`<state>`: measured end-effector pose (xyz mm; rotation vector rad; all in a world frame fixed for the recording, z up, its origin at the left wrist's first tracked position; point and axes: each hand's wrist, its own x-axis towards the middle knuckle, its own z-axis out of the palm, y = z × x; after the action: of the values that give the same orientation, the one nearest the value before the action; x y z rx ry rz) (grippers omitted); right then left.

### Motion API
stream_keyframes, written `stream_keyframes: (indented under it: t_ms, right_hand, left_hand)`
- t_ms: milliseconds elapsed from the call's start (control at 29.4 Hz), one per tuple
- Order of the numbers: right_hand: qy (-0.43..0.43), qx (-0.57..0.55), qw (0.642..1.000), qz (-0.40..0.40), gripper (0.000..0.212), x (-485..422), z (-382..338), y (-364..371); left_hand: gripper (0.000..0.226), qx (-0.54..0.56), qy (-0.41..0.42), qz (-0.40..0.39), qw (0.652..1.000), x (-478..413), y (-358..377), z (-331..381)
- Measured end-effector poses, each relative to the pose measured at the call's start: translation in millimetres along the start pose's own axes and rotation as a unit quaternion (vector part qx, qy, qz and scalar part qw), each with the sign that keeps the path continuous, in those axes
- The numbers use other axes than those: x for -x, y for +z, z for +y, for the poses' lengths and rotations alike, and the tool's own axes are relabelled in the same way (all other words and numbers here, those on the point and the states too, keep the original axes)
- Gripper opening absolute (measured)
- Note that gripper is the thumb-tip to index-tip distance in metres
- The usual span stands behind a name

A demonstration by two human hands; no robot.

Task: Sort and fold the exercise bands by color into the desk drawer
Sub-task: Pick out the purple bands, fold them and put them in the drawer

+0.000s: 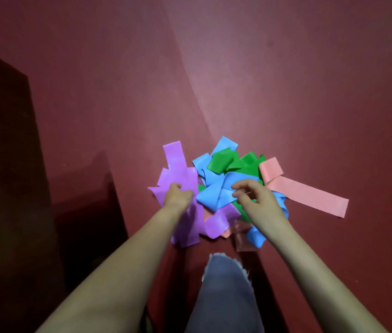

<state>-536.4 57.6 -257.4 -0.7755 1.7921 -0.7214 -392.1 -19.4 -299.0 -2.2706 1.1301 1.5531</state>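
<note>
1. Purple band [178, 171]: thin, smooth, rubbery-looking sheet with a faint pale sheen.
2. Blue band [214, 195], green band [221, 161], pink band [310, 193]: same smooth sheet, matt.
3. Red surface [286, 92]: smooth, dull sheen.
4. Trouser leg [226, 292]: denim cloth, frayed hem.

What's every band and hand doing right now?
Purple bands: crumpled, unfolded, held.
Blue bands: tangled, unfolded.
Green bands: tangled, unfolded.
Pink band: looped, one end lying flat.
Left hand: grips purple bands.
Right hand: curled above blue bands, grip unclear.
</note>
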Motion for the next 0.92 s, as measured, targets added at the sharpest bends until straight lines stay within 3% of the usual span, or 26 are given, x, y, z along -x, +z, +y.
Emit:
stream_keyframes:
  t_ms: [102, 170, 238, 340, 442, 476, 578, 714, 815, 917]
  right_hand:
    - [0.02, -0.023, 1.0, -0.006, 0.032, -15, 12, 19]
    - [0.038, -0.046, 0.998, -0.012, 0.032, -22, 15, 31]
    - [0.055, -0.067, 0.996, -0.015, 0.036, -31, 19, 45]
    - [0.081, -0.105, 0.991, -0.021, 0.036, -43, 21, 67]
    - [0.098, -0.137, 0.986, 0.004, 0.031, -52, 20, 82]
    - [0.094, -0.132, 0.987, 0.018, 0.025, -55, 20, 85]
    - [0.098, -0.08, 0.991, 0.036, 0.026, -63, 17, 89]
    - [0.171, -0.085, 0.982, -0.008, 0.042, -68, 15, 84]
    - [0.184, -0.206, 0.961, -0.005, 0.014, -68, 19, 75]
    - [0.169, -0.302, 0.938, 0.021, 0.009, -64, 25, 68]
  left_hand:
    - [0.065, -0.019, -0.02, 0.045, 0.999, -31, 9, -13]
    - [0.065, 0.031, -0.016, 0.07, 0.997, -44, 11, -20]
    - [0.057, 0.099, -0.006, 0.101, 0.99, -51, 15, -25]
    - [0.014, 0.155, 0.038, 0.111, 0.981, -51, 17, -31]
    - [0.012, 0.19, 0.07, 0.102, 0.974, -38, 21, -37]
    - [0.022, 0.198, 0.082, 0.102, 0.972, -31, 23, -37]
    - [0.042, 0.228, 0.138, 0.055, 0.962, -4, 30, -33]
    - [0.042, 0.326, 0.162, -0.065, 0.929, 24, 43, -28]
    - [0.042, 0.315, 0.175, -0.114, 0.926, 29, 43, -27]
    - [0.053, 0.279, 0.163, -0.152, 0.934, 24, 41, -28]
